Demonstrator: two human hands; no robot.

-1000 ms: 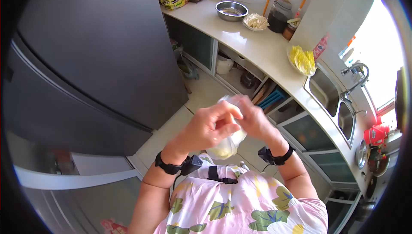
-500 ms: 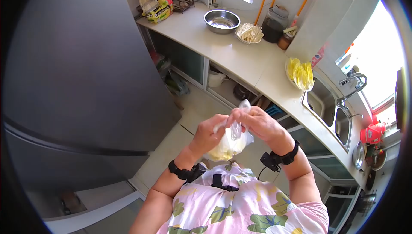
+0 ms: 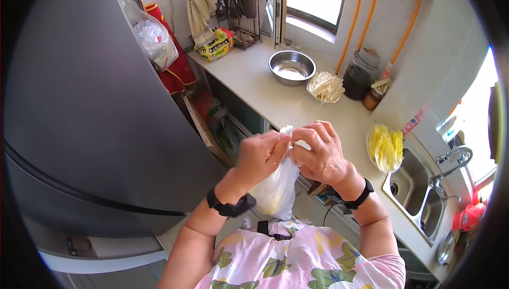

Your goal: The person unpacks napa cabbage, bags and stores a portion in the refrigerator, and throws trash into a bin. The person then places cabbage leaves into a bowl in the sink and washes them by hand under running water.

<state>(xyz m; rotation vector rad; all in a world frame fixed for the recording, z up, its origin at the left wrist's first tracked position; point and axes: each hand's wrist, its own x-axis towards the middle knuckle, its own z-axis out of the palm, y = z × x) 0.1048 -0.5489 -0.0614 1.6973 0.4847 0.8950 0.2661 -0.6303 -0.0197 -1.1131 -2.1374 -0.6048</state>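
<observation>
A translucent white plastic bag (image 3: 277,191) with something pale yellow inside hangs below my two hands, in front of the flowered clothing. My left hand (image 3: 261,156) pinches the gathered top of the bag, its fingers slightly blurred. Close beside it, my right hand (image 3: 321,151) has its fingers curled around the other side of the bag's neck. A bit of white plastic sticks up between the hands. The exact form of the bag's neck is hidden by the fingers.
On the counter (image 3: 241,85) stand a steel basin (image 3: 291,67), a plate of enoki mushrooms (image 3: 325,86), a dark jar (image 3: 361,73) and a plate of yellow cabbage leaves (image 3: 385,148). The double sink (image 3: 411,183) is at right. A grey refrigerator (image 3: 95,103) fills the left.
My hands have risen slightly with the bag, which now hangs longer below them. The view has tilted up, showing more of the wall and a hanging bag by the refrigerator.
</observation>
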